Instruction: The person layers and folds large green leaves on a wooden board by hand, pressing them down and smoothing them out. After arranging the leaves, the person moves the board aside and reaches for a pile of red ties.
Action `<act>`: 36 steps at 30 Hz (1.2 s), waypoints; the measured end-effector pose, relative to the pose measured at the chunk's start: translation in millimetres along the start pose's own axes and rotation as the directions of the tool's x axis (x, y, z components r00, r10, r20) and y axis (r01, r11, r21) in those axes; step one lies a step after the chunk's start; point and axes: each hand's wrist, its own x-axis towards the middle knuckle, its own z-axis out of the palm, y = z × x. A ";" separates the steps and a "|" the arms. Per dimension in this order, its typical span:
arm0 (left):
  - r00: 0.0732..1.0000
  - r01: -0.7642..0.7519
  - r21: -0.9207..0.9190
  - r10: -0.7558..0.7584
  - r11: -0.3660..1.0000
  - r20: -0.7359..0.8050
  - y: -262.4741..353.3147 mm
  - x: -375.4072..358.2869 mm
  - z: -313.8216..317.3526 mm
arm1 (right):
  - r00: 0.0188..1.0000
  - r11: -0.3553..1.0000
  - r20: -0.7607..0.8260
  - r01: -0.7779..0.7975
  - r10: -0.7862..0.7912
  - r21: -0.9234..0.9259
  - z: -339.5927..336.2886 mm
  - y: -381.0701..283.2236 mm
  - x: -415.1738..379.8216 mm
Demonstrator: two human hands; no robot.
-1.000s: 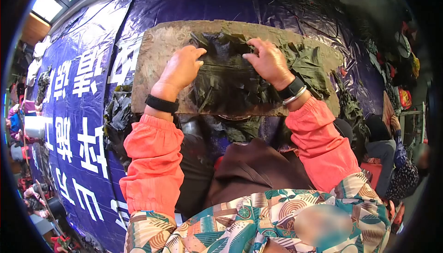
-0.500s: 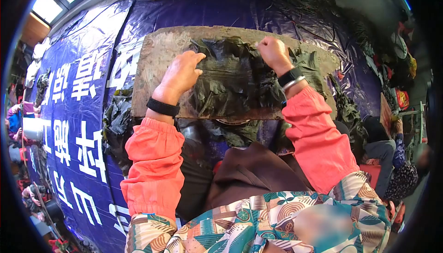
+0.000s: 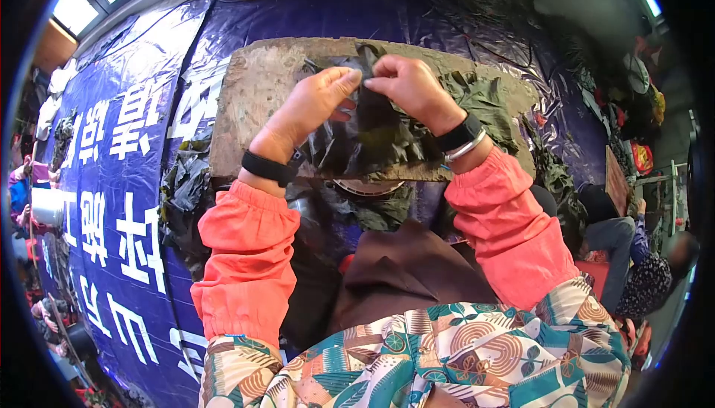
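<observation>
1. The person works at a wooden board (image 3: 253,103) that lies across a blue printed tarp (image 3: 119,185). A stack of dark wet leaves (image 3: 372,140) lies on the middle of the board, directly in front of the person.

2. Change since the earlier frames: one second ago both hands lay apart and flat on the far corners of the stack. Half a second ago the right hand had closed on the far right edge. The hands have now come together above the far edge of the stack.

3. The left hand (image 3: 309,110) is closed in a narrow pinch, thumb against fingertips, on the top of a dark leaf (image 3: 366,62) that stands up from the stack.

4. The right hand (image 3: 406,88) is curled shut on the same leaf, touching the left fingertips.

5. Judgement: the move from flat pressing to a two-handed pinch suggests that one leaf is being lifted or peeled from the stack. The rest of the stack lies on the board under the wrists.

6. More loose leaves (image 3: 484,103) lie on the board to the right of the stack, and another heap of leaves (image 3: 186,185) lies on the tarp off the board's left end.

7. Another person (image 3: 618,237) sits at the right edge of the view, well apart from the board.
</observation>
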 end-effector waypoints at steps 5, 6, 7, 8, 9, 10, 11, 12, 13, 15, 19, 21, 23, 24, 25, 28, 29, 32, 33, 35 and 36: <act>1.000 -0.024 -0.284 0.024 0.959 -0.001 30.1 -24.1 -18.9 | 0.919 0.770 0.285 0.031 -0.273 0.638 11.0 -42.7 12.3; 0.996 -0.062 -0.246 0.043 0.967 -0.081 29.8 -28.6 -25.0 | 0.916 0.770 0.290 0.032 -0.278 0.637 12.5 -50.6 11.1; 0.995 -0.039 -0.261 0.013 0.964 -0.101 25.9 -28.8 -35.3 | 0.915 0.769 0.287 0.037 -0.283 0.638 13.1 -58.0 9.2; 0.994 -0.042 -0.262 0.014 0.964 -0.107 18.6 -29.5 -45.4 | 0.915 0.768 0.284 0.043 -0.288 0.639 12.5 -65.4 8.0; 0.990 -0.061 -0.292 0.021 0.955 -0.139 9.3 -29.9 -55.6 | 0.916 0.780 0.257 0.090 -0.310 0.620 9.2 -68.7 7.5; 0.985 -0.082 -0.321 0.028 0.944 -0.171 4.3 -32.9 -65.2 | 0.912 0.780 0.261 0.092 -0.315 0.619 7.8 -68.6 6.6; 0.984 -0.104 -0.390 0.038 0.915 -0.174 -0.9 -36.8 -75.6 | 0.936 0.789 0.268 0.016 -0.228 0.615 6.4 -67.2 5.3; 0.979 -0.107 -0.369 0.034 0.923 -0.200 0.8 -44.6 -83.6 | 0.952 0.790 0.274 -0.062 -0.137 0.610 4.7 -64.8 3.6; 0.969 -0.108 -0.355 0.017 0.929 -0.248 -4.9 -47.9 -93.3 | 0.960 0.804 0.255 -0.062 -0.113 0.592 5.2 -55.8 3.5; 0.953 -0.112 -0.341 0.003 0.933 -0.303 -25.4 -50.1 -116.3 | 0.961 0.870 0.275 -0.106 -0.035 0.482 7.3 -35.6 1.1; 0.915 0.159 -0.188 -0.216 0.969 -0.340 -74.0 -48.5 -158.8 | 0.960 0.941 0.265 -0.171 0.092 0.292 20.2 4.2 -7.9; 0.916 0.193 -0.161 -0.236 0.968 -0.325 -81.7 -48.9 -163.0 | 0.957 0.939 0.267 -0.187 0.109 0.287 22.4 7.1 -13.5; 0.908 0.216 -0.136 -0.250 0.967 -0.336 -87.7 -51.7 -165.4 | 0.947 0.925 0.284 -0.236 0.150 0.297 23.9 4.3 -18.5; 0.904 0.236 -0.115 -0.262 0.965 -0.338 -84.4 -52.8 -161.1 | 0.947 0.925 0.286 -0.232 0.144 0.302 26.3 2.9 -19.7; 0.908 0.228 -0.172 -0.273 0.958 -0.318 -78.9 -53.8 -157.4 | 0.949 0.938 0.293 -0.200 0.114 0.283 28.8 1.9 -20.5; 0.933 0.191 -0.142 -0.224 0.971 -0.282 -74.3 -54.7 -158.8 | 0.948 0.956 0.310 -0.151 0.069 0.250 40.9 7.1 -19.3; 0.919 0.221 -0.116 -0.246 0.968 -0.309 -74.5 -54.0 -158.1 | 0.955 0.971 0.295 -0.097 0.030 0.216 44.2 10.6 -19.0; 0.878 0.264 -0.045 -0.259 0.964 -0.403 -72.7 -53.9 -153.4 | 0.956 0.981 0.294 -0.070 0.013 0.183 48.2 12.4 -19.9; 0.904 0.262 -0.016 -0.251 0.965 -0.347 -68.5 -56.3 -154.6 | 0.955 0.980 0.295 -0.079 0.023 0.182 49.1 12.5 -21.4; 0.914 0.197 -0.038 -0.198 0.980 -0.354 -63.2 -59.1 -150.0 | 0.949 0.979 0.312 -0.105 0.045 0.177 51.8 15.9 -21.9; 0.922 0.133 -0.061 -0.146 0.989 -0.359 -60.7 -59.5 -147.4 | 0.949 0.979 0.311 -0.105 0.045 0.178 53.0 16.7 -22.0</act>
